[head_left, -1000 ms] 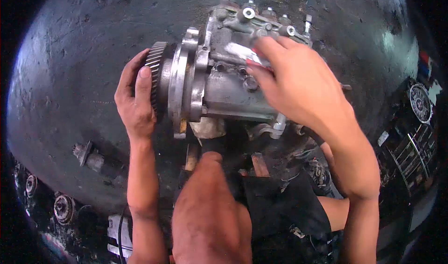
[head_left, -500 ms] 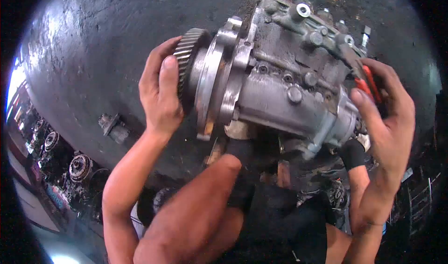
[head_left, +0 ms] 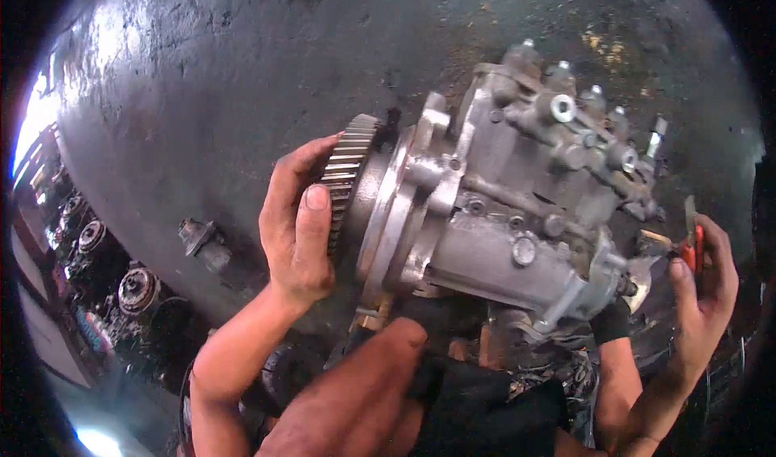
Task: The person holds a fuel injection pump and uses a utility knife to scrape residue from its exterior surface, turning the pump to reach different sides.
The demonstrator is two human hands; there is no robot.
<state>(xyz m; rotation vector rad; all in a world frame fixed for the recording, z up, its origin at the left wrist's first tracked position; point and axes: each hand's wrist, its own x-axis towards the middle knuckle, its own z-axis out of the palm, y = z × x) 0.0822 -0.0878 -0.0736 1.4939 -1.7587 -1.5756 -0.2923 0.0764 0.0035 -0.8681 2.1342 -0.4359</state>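
Note:
A grey metal fuel injection pump (head_left: 517, 206) lies tilted, its several fittings along the upper right side. At its left end is a helical gear (head_left: 350, 162). My left hand (head_left: 297, 223) grips the gear's outer rim, thumb on the teeth and the other fingers behind. Off the pump's right end, my right hand (head_left: 707, 283) is closed around red-handled pliers (head_left: 693, 245), whose grey jaws point up. The pliers are apart from the pump and partly hidden by my fingers.
A small dirty metal part (head_left: 204, 244) lies on the dark surface (head_left: 267, 69) to the left. Greasy round machine parts (head_left: 139, 290) crowd the lower left. My bent knee (head_left: 400, 336) is close below the pump.
The pump and my left hand appear lower and further right in view. My right hand has moved down and right with the pliers, away from the pump's fittings.

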